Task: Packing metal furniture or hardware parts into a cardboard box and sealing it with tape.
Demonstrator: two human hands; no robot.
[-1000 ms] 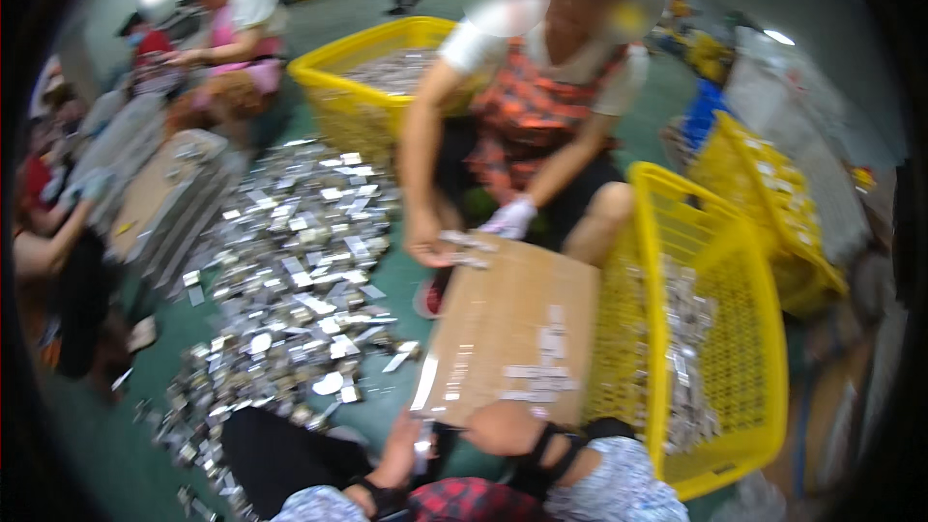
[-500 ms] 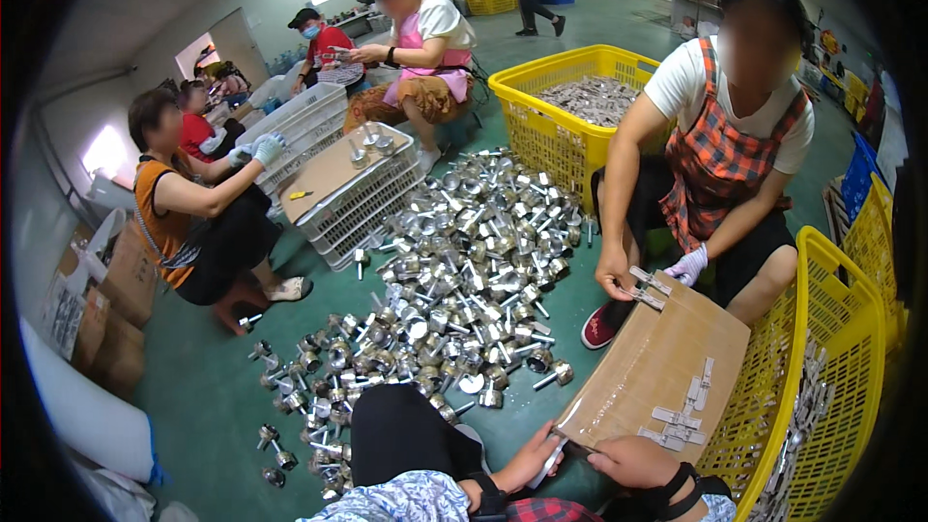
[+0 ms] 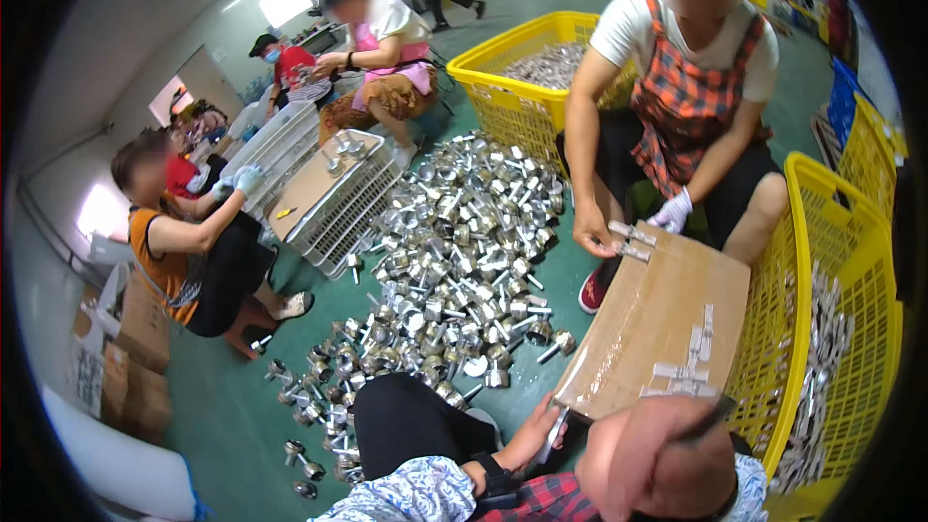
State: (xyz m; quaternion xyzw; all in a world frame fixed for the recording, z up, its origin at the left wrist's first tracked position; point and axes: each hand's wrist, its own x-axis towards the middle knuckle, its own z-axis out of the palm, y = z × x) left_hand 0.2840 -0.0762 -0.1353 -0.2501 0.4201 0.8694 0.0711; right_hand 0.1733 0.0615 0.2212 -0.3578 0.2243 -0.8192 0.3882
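Right hand [image 3: 667,459] raised, grip unclear; left hand [image 3: 536,435] pinches metal strip [image 3: 553,435]; cardboard [image 3: 657,319], green floor [image 3: 217,396].

I saw a flat brown cardboard box [image 3: 648,319] lying between the yellow crates, and stacked brown cardboard cartons [image 3: 130,358] with pale labels stood at the far left by the wall.

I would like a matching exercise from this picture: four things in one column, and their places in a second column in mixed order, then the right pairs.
Things:
1. cardboard box
2. metal parts heap
3. left hand
4. flat metal pieces

Places:
A. on the green floor
B. on top of the box
C. beside the yellow basket
D. at the box's near corner, holding a thin metal piece

Pairs: 1-C, 2-A, 3-D, 4-B
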